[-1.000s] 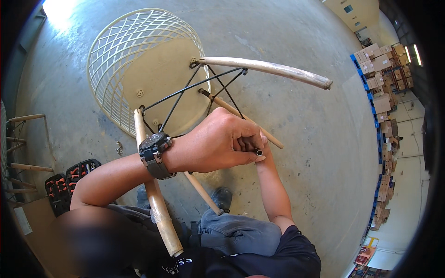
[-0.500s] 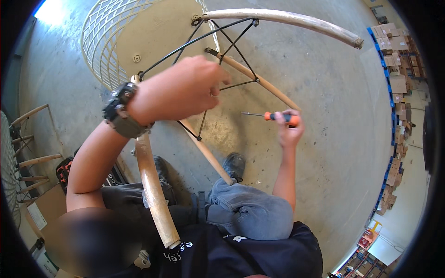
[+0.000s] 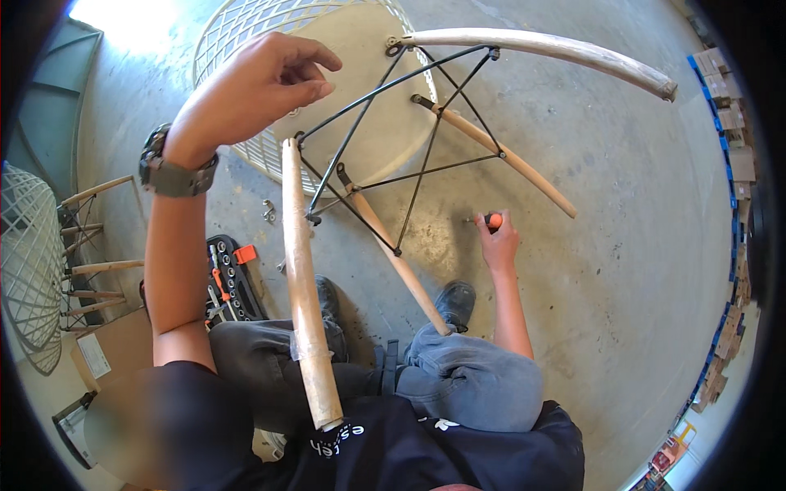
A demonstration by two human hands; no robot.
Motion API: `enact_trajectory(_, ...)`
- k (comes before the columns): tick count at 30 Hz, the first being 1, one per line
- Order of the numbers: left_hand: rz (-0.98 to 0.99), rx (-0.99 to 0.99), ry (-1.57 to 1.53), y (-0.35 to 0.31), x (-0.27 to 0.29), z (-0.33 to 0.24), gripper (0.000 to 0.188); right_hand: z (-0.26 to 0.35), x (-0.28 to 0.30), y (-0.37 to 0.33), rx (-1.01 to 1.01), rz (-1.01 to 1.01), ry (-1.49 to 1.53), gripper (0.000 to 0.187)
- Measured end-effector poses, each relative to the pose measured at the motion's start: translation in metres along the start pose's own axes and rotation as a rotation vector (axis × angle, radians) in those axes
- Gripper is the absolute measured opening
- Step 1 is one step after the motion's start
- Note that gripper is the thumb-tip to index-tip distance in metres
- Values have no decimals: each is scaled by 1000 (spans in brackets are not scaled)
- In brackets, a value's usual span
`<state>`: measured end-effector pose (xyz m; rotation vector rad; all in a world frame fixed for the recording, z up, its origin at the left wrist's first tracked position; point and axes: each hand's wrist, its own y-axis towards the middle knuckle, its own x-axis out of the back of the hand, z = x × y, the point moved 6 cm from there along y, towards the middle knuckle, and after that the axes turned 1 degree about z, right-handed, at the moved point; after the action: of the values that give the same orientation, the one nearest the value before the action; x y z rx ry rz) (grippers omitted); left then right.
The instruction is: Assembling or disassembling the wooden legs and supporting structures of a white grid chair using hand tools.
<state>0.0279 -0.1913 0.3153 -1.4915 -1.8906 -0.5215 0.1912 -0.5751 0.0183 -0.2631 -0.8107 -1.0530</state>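
My left hand (image 3: 266,82), wearing a dark wristwatch (image 3: 176,164), is raised over a chair with a cream lattice seat (image 3: 360,74). Thumb and forefinger are apart, with nothing seen between them. The chair lies overturned, its wooden legs pointing up and toward me. Thin black metal rods (image 3: 372,94) cross between the legs. One leg (image 3: 307,311), wrapped in clear film, reaches close to my chest. On the right, my right hand (image 3: 501,244) grips a screwdriver (image 3: 494,220) with an orange and black handle; its shaft is mostly foreshortened.
An opened socket tool case (image 3: 232,278) lies on the floor left of my legs. Some small metal hardware (image 3: 268,211) sits near it. Another lattice chair (image 3: 31,262) and a cardboard box (image 3: 102,348) stand at far left. Stacked cardboard (image 3: 729,106) lines the right side.
My left hand has moved up and left, away from the rods, and its fingers have spread. My right hand has turned the screwdriver and lowered slightly. The view has shifted, showing more at left.
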Motion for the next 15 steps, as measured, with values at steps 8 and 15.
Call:
enact_trajectory(8, -44, -87, 188, 16, -10, 19, 29, 6, -1, 3, -44, 56, -57, 30)
enact_trajectory(15, -101, -96, 236, 25, -14, 33, 31, -4, -1, 1, -101, 132, -98, 31)
